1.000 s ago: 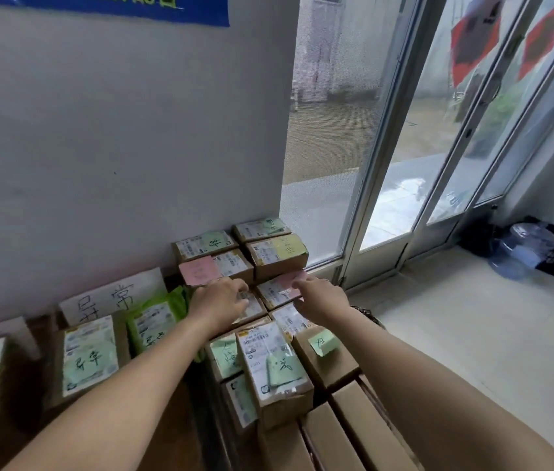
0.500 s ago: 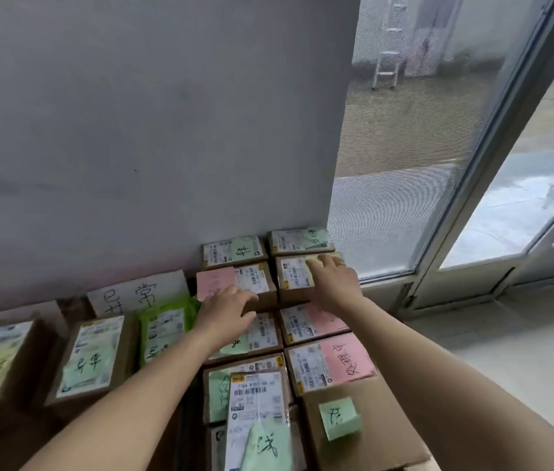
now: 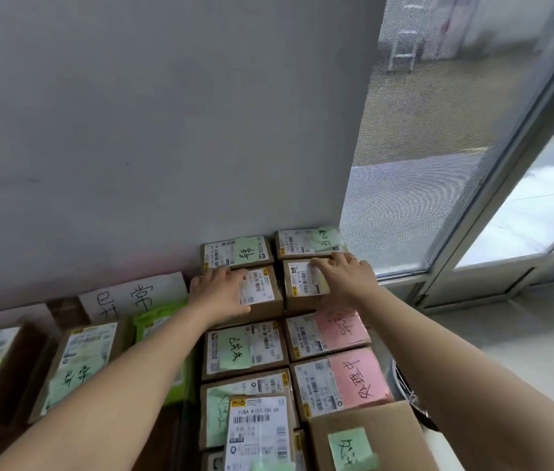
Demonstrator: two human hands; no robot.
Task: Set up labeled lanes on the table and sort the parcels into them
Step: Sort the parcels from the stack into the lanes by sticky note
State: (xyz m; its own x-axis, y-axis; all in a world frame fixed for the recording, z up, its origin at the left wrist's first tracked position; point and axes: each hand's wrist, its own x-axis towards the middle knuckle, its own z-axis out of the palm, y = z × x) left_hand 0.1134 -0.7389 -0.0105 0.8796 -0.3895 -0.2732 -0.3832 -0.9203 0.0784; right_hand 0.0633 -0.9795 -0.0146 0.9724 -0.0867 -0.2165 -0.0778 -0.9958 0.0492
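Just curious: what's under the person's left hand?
The left hand rests on a brown parcel; its white shipping label shows beside the hand. The hand covers the rest of its top.

- Parcels (image 3: 364,426): brown cardboard, matt, slightly rough;
- Shipping labels (image 3: 256,423): smooth white paper; the nearest has a glossy sheen, as if under clear tape;
- Green notes (image 3: 233,351) and 2 pink notes (image 3: 357,377): thin matt paper, handwritten in dark ink;
- Mailer bag (image 3: 153,321): bright green plastic, glossy, creased;
- Sign (image 3: 132,295): plain white paper, matt, black ink;
- Wall (image 3: 166,130): grey paint, matt, smooth;
- Window screen (image 3: 421,147): fine grainy mesh; its frame (image 3: 506,185): grey, metal-looking, satin;
- Floor (image 3: 523,351): pale, smooth, faintly shiny.
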